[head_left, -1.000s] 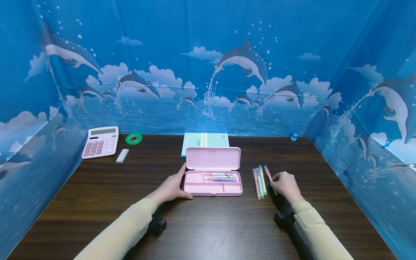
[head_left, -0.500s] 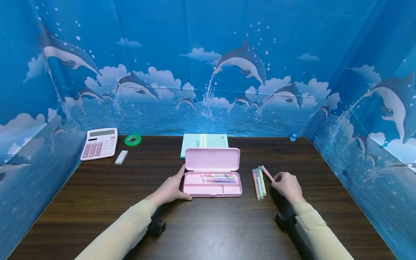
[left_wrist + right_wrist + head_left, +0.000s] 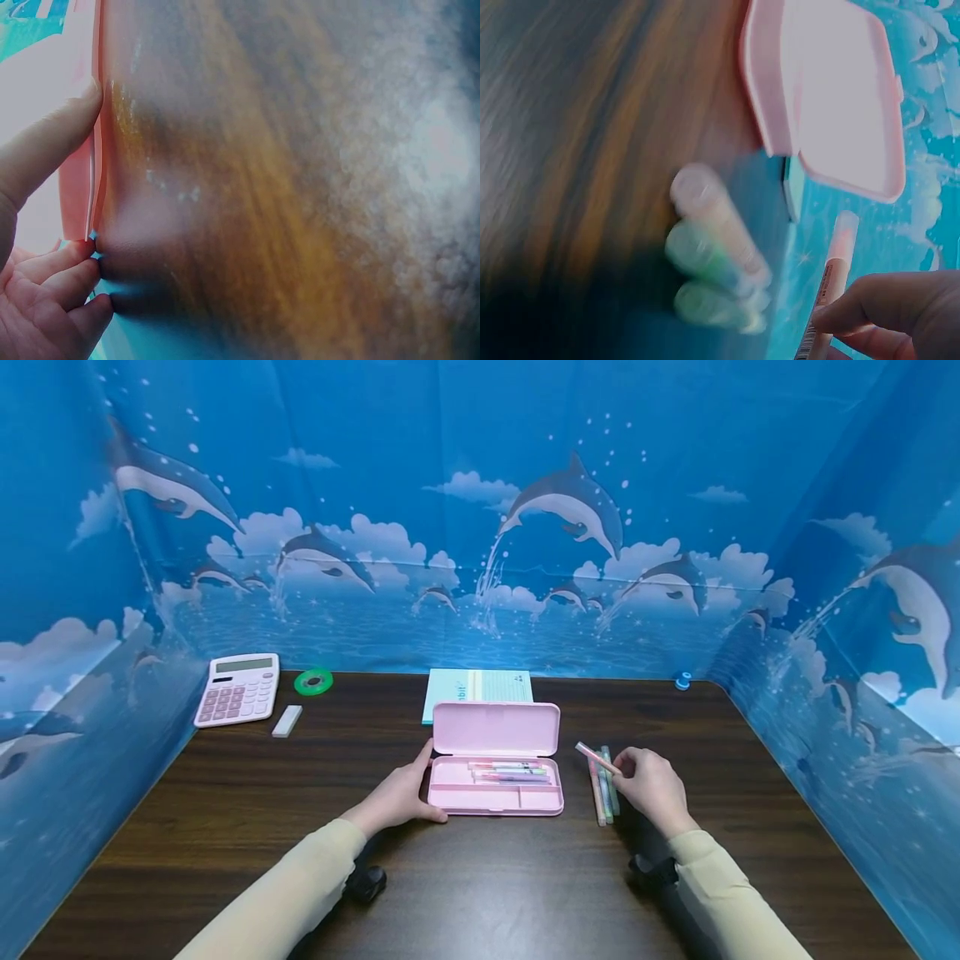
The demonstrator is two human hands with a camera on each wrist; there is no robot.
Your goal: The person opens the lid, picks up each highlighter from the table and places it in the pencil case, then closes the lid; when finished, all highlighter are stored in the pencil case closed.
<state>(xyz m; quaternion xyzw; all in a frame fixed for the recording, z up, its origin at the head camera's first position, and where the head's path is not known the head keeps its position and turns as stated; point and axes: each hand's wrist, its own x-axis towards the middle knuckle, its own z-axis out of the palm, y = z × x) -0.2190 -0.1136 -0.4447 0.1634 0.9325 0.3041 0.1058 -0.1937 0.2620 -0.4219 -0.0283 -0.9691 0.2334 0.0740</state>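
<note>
From the head camera, the left hand (image 3: 401, 795) rests against the left end of the open pink pencil case (image 3: 495, 787), thumb along its front corner and fingers straight up its side, seemingly steadying it. Several pens lie in the case's back compartment, and the lid stands open behind. The right hand (image 3: 651, 787) pinches a pink marker (image 3: 596, 757), lifted and angled toward the case, above three more markers (image 3: 606, 792) lying side by side on the tabletop (image 3: 225, 810). Between those and the case's right edge there is only a narrow gap of bare wood. A calculator (image 3: 238, 688), eraser (image 3: 287, 721), tape roll (image 3: 312, 681) and notepad (image 3: 480, 686) sit well back.

The left wrist camera shows fingertips (image 3: 71, 127) pressed on the case's pink edge, uncurled.

The right wrist camera shows the marker clamped between thumb and fingers (image 3: 889, 307), pointing at the open lid.
</note>
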